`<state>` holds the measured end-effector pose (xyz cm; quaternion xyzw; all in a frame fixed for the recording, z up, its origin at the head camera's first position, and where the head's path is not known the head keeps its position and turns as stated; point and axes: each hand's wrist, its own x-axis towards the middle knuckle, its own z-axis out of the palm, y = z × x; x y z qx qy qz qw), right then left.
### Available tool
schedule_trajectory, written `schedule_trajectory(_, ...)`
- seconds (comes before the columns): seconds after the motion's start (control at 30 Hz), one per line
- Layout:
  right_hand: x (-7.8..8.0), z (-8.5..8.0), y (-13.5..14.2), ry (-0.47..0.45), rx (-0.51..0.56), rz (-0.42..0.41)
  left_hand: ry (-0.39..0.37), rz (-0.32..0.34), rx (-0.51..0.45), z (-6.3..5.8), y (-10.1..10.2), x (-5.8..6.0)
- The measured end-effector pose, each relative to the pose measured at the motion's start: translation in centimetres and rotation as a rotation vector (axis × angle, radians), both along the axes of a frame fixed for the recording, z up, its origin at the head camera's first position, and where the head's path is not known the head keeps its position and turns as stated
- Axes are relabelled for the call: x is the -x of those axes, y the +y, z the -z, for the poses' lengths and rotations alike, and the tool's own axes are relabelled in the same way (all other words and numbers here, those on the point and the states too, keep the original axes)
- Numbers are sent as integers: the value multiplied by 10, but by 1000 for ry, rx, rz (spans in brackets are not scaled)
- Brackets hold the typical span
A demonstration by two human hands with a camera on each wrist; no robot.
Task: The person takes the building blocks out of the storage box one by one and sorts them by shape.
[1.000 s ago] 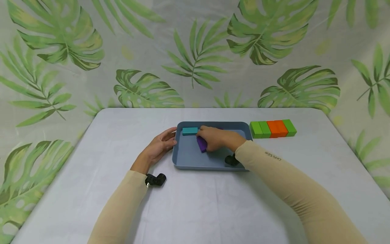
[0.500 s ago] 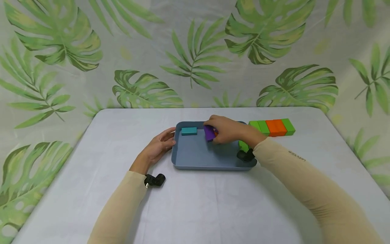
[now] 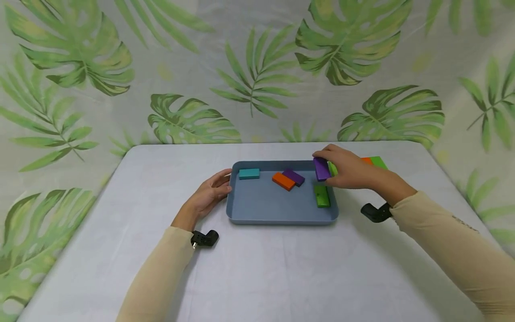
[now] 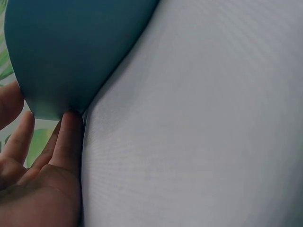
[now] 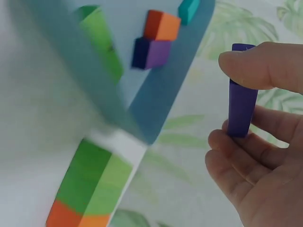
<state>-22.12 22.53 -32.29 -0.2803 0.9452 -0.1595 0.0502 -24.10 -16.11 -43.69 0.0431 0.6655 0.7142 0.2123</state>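
Note:
My right hand (image 3: pixel 352 167) holds a purple block (image 3: pixel 322 169) over the right end of the blue-grey tray (image 3: pixel 273 210). In the right wrist view the thumb and fingers pinch that block on end. My left hand (image 3: pixel 209 192) touches the tray's left wall, its fingers extended against the side in the left wrist view. Inside the tray lie a teal block (image 3: pixel 249 174) at the back left, an orange block (image 3: pixel 283 181) against a second purple block (image 3: pixel 294 177) near the middle, and a green block (image 3: pixel 322 197) by the right wall.
Right of the tray, a row of green and orange blocks (image 5: pixel 90 184) stands on the white-covered table (image 3: pixel 249 268), partly hidden by my right hand in the head view. A leaf-print cloth (image 3: pixel 257 67) hangs behind the table.
My right hand has lifted the purple block from the tray's left-middle and carried it right, to the tray's right end. The orange, second purple and green blocks are uncovered. My left hand stays put.

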Motion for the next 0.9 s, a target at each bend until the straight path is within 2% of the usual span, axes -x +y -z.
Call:
schedule_trajectory(0.23,-25,5,50,22,-16,67,-1,16,2,0,1,-1)
schedule_trajectory(0.33,-34,12,71,50,-12,100,-9,0,3,-1,0,0)
schedule_trajectory(0.5,-46,30,97,73,-5,130,-3,11,13,-2,-1,2)
schedule_trajectory(0.77,-50,47,101,101,31,109,-15,-5,14,-2,-1,1)
schedule_trajectory(0.9,-50,53,96,63,35,105,-13,-3,11,-3,0,2)
